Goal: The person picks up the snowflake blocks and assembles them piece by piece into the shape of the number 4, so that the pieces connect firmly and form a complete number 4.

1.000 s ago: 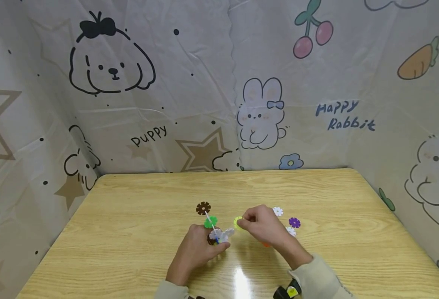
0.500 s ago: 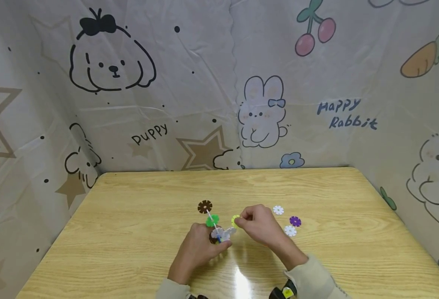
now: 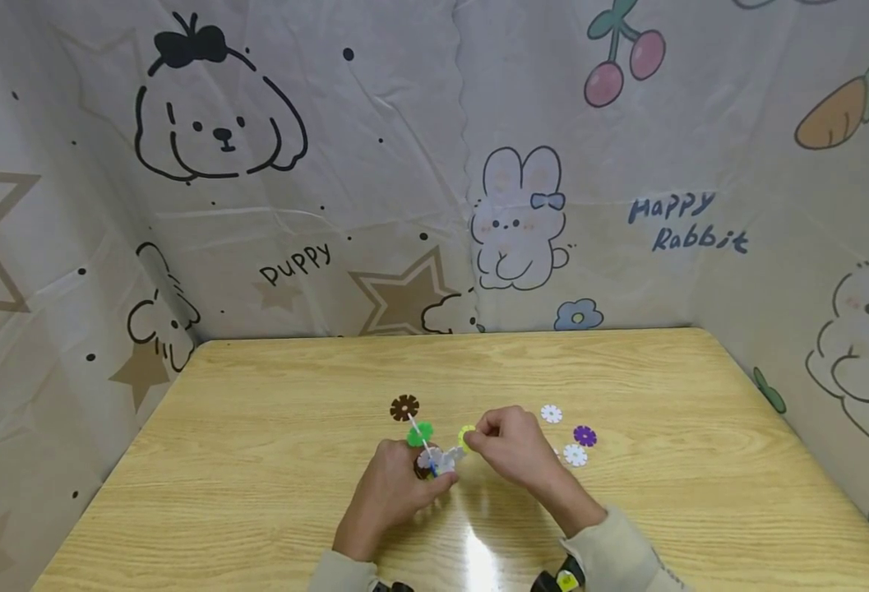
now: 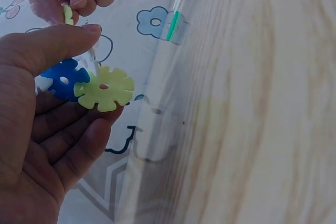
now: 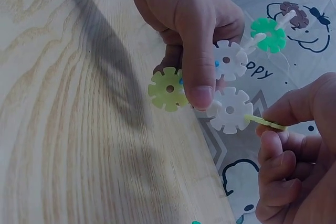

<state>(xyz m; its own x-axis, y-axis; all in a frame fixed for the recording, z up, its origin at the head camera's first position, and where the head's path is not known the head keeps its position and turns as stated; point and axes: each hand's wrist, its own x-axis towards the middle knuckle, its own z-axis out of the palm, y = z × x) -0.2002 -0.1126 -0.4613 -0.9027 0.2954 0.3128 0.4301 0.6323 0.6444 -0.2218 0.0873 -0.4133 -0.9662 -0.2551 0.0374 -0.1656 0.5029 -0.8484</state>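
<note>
My left hand (image 3: 393, 477) grips a cluster of joined slotted plastic discs above the table. A green disc (image 3: 419, 434) and a brown disc (image 3: 404, 407) reach out from it at the far end. In the left wrist view a blue disc (image 4: 64, 80) and a pale yellow disc (image 4: 107, 87) of the cluster show between thumb and fingers. My right hand (image 3: 519, 448) pinches another yellow disc (image 5: 270, 124) between thumb and forefinger. Seen from the right wrist, that disc is edge-on, its tip right at the rim of a white disc (image 5: 230, 109) in the cluster.
Right of my hands, loose discs lie on the wooden table (image 3: 256, 427): a purple one (image 3: 584, 436), a white one (image 3: 551, 413) and a nearer white one (image 3: 575, 455). A printed cloth (image 3: 293, 271) hangs behind the table and along its sides.
My right hand has shifted slightly left, bringing the yellow disc closer to the cluster. An orange piece seen under my right forearm a second ago is hidden now. My left hand keeps its grip.
</note>
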